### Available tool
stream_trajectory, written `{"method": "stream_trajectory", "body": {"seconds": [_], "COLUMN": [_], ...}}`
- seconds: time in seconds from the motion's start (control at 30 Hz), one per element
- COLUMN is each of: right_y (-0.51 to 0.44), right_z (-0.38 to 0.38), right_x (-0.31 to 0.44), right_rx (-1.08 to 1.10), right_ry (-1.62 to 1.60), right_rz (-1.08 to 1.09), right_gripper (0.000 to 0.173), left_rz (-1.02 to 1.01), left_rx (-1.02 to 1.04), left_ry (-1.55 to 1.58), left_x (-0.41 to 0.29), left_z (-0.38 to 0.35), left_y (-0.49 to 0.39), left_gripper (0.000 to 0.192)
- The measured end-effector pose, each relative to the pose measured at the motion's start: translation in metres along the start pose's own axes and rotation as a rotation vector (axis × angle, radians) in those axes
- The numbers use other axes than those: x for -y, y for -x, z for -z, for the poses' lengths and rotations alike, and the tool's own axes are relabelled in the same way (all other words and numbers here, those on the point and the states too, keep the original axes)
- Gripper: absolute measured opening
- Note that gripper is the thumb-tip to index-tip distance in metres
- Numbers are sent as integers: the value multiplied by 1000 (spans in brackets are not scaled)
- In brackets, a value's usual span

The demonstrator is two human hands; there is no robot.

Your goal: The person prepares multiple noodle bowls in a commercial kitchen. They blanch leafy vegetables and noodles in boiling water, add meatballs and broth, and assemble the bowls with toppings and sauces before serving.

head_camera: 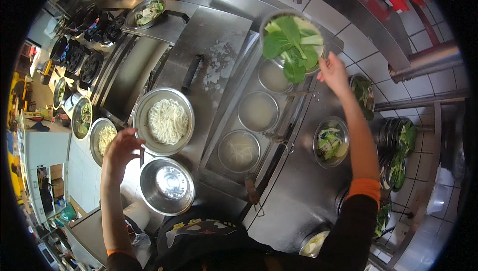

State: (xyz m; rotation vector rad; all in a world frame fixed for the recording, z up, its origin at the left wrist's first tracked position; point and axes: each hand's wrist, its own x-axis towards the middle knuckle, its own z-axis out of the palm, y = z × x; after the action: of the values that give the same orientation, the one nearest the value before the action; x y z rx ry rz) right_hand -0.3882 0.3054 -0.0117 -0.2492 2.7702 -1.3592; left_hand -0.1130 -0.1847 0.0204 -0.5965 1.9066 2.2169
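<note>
My right hand (333, 75) pinches the near rim of a steel bowl of leafy greens (293, 43), at the far end of the noodle cooker. My left hand (125, 147) holds nothing; its fingers are apart and slightly curled beside the rim of a steel bowl (140, 103). White noodles (168, 121) fill the middle of that bowl. Just below it sits an empty steel bowl (168, 186). Between my hands the cooker has three round strainer baskets in cloudy water. Some noodles (239, 153) show in the nearest basket (223, 164); the middle basket (257, 111) shows only cloudy liquid.
Wire basket handles (278, 138) stick out over the right counter (295, 181). A bowl of cut vegetables (330, 142) stands there, with stacked bowls (386, 134) farther right. Gas burners (91, 65), some with flames, are at upper left. A black-handled steel lid (214, 52) covers the left section.
</note>
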Motion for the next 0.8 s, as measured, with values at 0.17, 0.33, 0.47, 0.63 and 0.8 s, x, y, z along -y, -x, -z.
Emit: {"method": "stream_trajectory", "body": {"seconds": [0.17, 0.33, 0.47, 0.63, 0.8], "right_y": [-17, -12, -14, -17, 41], "right_z": [-53, -70, -64, -53, -13], "right_x": [-95, -123, -120, -104, -79], "right_rx": [-289, -266, -302, -292, -700], "right_ry": [803, 804, 814, 868, 722], "right_rz": [413, 534, 616, 625, 379], "right_gripper": [12, 14, 9, 9, 8], "left_rz": [40, 14, 18, 2, -46], "left_rx": [-298, -378, -407, -383, -313], "left_ry": [-18, -11, -6, 22, 11], "left_x": [14, 14, 17, 19, 25], "left_z": [16, 30, 30, 26, 33], "left_y": [30, 42, 53, 61, 75], "left_gripper": [31, 28, 27, 25, 26]}}
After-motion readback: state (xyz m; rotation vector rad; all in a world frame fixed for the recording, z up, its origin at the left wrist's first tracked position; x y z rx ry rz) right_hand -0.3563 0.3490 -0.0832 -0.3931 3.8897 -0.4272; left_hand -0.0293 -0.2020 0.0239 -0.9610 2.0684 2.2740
